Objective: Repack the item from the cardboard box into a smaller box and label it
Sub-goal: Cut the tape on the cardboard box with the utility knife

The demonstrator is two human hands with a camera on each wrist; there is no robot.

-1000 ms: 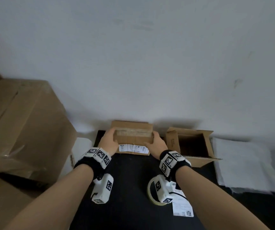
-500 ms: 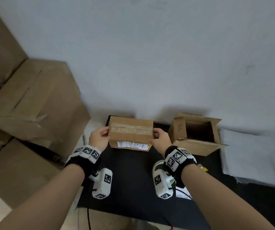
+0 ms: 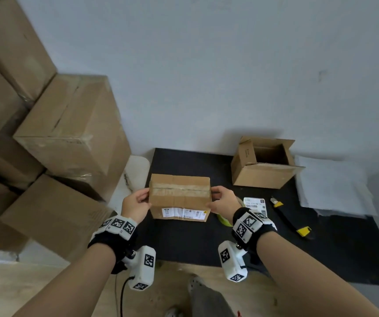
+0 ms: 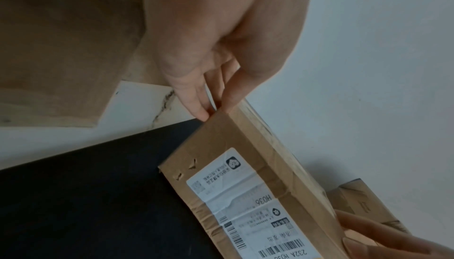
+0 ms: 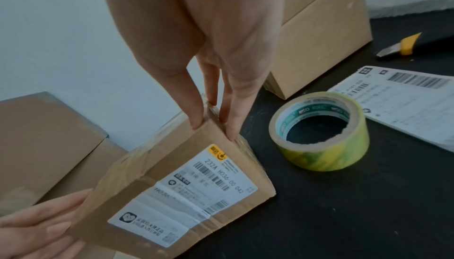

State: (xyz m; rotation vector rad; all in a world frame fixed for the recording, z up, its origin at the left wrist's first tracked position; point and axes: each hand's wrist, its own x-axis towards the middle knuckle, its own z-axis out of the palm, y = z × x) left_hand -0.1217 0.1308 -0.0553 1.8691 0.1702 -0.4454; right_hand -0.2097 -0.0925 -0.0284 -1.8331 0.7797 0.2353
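Observation:
A taped cardboard box (image 3: 180, 196) with a white shipping label on its near side is held above the black mat (image 3: 184, 236). My left hand (image 3: 136, 203) grips its left end (image 4: 221, 127) and my right hand (image 3: 224, 201) grips its right end (image 5: 211, 137), thumbs on top and fingers down the sides. A smaller open cardboard box (image 3: 262, 164) stands at the mat's back right. A loose white shipping label (image 3: 255, 205) lies right of my right hand, next to a roll of yellowish tape (image 5: 319, 133).
A yellow and black box cutter (image 3: 290, 217) lies on the mat to the right. White foam sheets (image 3: 332, 181) lie beyond the mat's right edge. Large stacked cardboard cartons (image 3: 53, 143) stand on the left. A grey wall is behind. My shoe (image 3: 195, 282) is below.
The taped box has come away from the wall toward me, held by both hands. The view has pulled back and down, showing more cartons, the floor and the cutter.

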